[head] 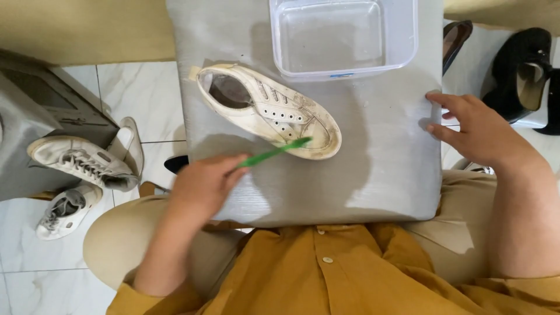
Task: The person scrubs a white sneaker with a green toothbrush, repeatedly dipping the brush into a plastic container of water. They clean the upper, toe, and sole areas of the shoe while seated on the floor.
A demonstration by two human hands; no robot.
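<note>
Board: a grey rectangular board (385,169) rests across the person's lap and carries everything being worked on.
Container: a clear plastic tub (344,73) sits at the board's far edge, just beyond the shoe; whether it holds water I cannot tell.
Shoe: a dirty white sneaker (271,108), laces out, lies slanted on the board's left half with its toe pointing towards the right side.
Right hand: the right hand (475,131) rests on the board's right edge, fingers spread and holding nothing — well apart from the shoe.
Left hand: the left hand (204,184) is closed around the handle of a green toothbrush (274,153).
Brush head: its tip touches the sneaker's sidewall near the toe.
Spare shoes: two more white sneakers (79,160) lie on the tiled floor to the left, dark shoes (522,70) to the right.
Risk: nothing holds the sneaker, so a firm stroke could likely push it sideways or off the board; the tub stands close enough to get nudged, and the board itself might tip on the lap if the steadying hand lets go.
</note>
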